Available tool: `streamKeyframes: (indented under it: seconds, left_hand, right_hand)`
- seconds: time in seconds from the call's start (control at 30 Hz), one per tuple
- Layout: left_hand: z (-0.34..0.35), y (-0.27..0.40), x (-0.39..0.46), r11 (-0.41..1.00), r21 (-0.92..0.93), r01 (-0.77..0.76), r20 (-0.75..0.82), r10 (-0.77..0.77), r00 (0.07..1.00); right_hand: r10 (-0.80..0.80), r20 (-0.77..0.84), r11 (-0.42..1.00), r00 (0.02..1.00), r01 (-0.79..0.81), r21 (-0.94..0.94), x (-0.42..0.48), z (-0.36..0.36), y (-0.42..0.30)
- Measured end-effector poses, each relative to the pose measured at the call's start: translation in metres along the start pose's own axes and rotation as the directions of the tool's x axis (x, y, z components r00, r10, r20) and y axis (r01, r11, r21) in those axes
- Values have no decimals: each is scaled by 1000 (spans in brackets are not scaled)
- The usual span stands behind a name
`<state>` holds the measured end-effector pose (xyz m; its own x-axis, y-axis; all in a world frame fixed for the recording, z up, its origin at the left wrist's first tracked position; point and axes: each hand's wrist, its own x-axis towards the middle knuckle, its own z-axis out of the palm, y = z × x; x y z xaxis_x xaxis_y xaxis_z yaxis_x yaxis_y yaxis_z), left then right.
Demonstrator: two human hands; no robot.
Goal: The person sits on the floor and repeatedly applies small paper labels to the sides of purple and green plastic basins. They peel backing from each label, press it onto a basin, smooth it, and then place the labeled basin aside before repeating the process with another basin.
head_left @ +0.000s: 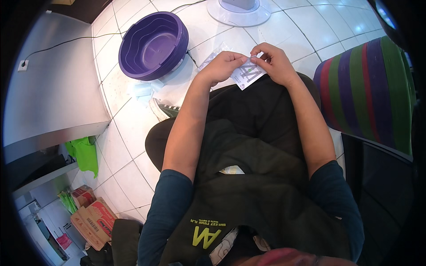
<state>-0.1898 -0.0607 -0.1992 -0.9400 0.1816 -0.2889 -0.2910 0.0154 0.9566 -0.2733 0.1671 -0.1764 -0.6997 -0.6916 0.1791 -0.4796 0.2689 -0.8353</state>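
Observation:
Over my lap, a small white sheet (244,79), printed with a grey logo and bearing writing, is pinched at its upper edge. My left hand (223,66) grips its upper left part between thumb and forefinger. On the other side, my right hand (275,65) holds the upper right corner, thumb and fingers curled close to the left fingertips. A crumpled clear plastic wrapper (213,56) lies on the floor beyond my left hand. Whether the sheet is a sticker or a card, I cannot tell.
A stack of purple plastic basins (156,43) stands front left, near pale blue scraps (143,89). At right is a rounded stack striped purple, green and red (359,93). A white round base (239,15) stands ahead. Cardboard boxes (93,222) lie lower left.

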Motion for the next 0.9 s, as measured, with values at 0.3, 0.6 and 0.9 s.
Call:
streamKeyframes:
  seconds: [0.3,0.6,0.9]
  left_hand:
    - [4,3,-2,998,61,-31,-10,32,999]
    - [20,19,-6,961,260,-97,-114,130,985]
    - [27,24,-6,909,408,-85,-180,171,969]
  right_hand:
    - [-40,-75,999,996,41,9,1,-3,-11]
    - [15,-4,999,1000,-16,-39,0,-4,2]
    - [57,61,998,997,-57,7,-1,-7,3]
